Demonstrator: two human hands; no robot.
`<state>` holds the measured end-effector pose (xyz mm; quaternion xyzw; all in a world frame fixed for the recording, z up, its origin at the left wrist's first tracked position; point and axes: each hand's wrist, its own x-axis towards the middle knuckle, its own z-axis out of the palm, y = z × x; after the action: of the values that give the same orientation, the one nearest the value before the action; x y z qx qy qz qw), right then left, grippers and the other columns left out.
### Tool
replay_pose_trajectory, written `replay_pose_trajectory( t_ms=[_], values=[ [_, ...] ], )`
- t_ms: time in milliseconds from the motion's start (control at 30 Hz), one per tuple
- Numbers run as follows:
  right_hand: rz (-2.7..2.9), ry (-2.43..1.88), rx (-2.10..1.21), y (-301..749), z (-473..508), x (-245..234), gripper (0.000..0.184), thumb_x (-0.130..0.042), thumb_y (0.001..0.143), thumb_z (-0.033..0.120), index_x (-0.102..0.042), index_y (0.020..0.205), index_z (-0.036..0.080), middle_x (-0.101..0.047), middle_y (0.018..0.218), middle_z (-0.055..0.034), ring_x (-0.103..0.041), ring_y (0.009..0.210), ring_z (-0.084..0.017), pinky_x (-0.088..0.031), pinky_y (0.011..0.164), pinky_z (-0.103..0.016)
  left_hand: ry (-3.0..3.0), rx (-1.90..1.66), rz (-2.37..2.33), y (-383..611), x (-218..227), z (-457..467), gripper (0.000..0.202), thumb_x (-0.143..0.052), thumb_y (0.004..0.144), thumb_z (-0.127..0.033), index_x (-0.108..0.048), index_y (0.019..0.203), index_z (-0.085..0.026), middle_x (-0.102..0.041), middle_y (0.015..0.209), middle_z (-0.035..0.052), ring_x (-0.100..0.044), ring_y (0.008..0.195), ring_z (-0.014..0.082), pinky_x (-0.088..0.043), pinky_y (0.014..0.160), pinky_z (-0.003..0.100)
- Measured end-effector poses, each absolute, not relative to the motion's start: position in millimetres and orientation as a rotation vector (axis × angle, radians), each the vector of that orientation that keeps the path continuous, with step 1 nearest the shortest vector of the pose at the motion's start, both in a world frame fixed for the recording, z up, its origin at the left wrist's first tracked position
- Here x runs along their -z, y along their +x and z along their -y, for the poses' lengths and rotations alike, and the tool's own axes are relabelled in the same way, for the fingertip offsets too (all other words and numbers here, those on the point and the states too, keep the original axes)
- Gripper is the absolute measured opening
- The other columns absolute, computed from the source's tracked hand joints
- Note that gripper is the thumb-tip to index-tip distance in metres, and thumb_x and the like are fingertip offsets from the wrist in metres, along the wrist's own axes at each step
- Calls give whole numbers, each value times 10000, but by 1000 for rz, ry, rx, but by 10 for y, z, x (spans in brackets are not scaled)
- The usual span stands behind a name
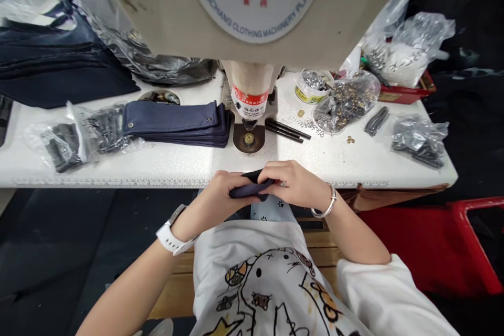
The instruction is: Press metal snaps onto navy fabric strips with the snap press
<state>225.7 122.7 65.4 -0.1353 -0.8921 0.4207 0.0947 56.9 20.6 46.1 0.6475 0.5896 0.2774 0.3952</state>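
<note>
Between my two hands, at the table's front edge, is a folded dark navy fabric strip (249,189). My left hand (220,197) is closed on its left end, thumb below and fingers above. The fingers of my right hand (290,182) pinch its right end. Just beyond stands the press head (252,89) of a snap-fastening machine, over a metal die (249,139) with a brass-coloured piece in it. To the left lies a stack of navy fabric strips (173,121) with snap buttons on the top one. Part of the held strip is hidden by my fingers.
Bagged dark parts (65,144) and folded navy cloth (59,63) lie left. Black springs (285,130), a tub of metal parts (313,86), a bag of snaps (346,100) and a red tray (409,94) are right. A red chair (425,247) stands beside the table (342,165).
</note>
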Motion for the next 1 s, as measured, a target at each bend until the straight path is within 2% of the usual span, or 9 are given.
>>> replay_pose_trajectory(
  t_ms=[133, 300, 533, 733, 867, 1000],
  values=[
    [2687, -462, -1721, 2243, -1281, -650, 215, -719, 680, 307, -611, 789, 155, -530, 587, 45, -495, 553, -81, -370, 529, -196, 1811, -702, -1457, 525, -520, -215, 150, -585, 793, -260, -659, 702, -167, -561, 591, -12, -461, 544, 91, -332, 554, 249],
    [2731, -474, -1680, 2168, -1348, -603, 198, -734, 636, 241, -564, 639, 141, -472, 510, 70, -453, 514, -58, -311, 480, -174, 1760, -625, -1396, 476, -579, -265, 209, -528, 822, -299, -665, 731, -170, -562, 629, 3, -482, 568, 102, -345, 555, 243],
    [2443, -571, -1952, 2061, -1553, -529, 227, -714, 637, 295, -564, 696, 135, -524, 557, 50, -487, 522, -67, -365, 469, -178, 1505, -585, -1440, 282, -598, -479, 272, -598, 726, -423, -609, 668, -157, -462, 528, -44, -386, 507, 86, -300, 472, 209],
    [2233, -801, -2111, 1887, -1775, -452, 213, -683, 661, 258, -531, 756, 144, -580, 583, 34, -556, 486, -80, -458, 464, -196, 1400, -659, -1604, 175, -529, -751, 326, -556, 732, -467, -634, 696, -153, -440, 510, -40, -339, 470, 79, -257, 443, 213],
    [2238, -835, -2083, 1847, -1848, -425, 230, -675, 669, 292, -523, 754, 142, -567, 589, 35, -514, 439, -61, -430, 431, -191, 1403, -702, -1675, 189, -502, -809, 309, -520, 764, -442, -619, 697, -157, -469, 544, -33, -375, 497, 87, -309, 482, 222],
    [2334, -840, -1947, 1855, -1853, -435, 238, -640, 698, 350, -538, 760, 144, -488, 520, 64, -428, 420, -55, -344, 415, -197, 1496, -837, -1700, 212, -466, -788, 261, -515, 783, -388, -628, 738, -157, -591, 834, 31, -532, 726, 135, -425, 682, 254]
  ],
)
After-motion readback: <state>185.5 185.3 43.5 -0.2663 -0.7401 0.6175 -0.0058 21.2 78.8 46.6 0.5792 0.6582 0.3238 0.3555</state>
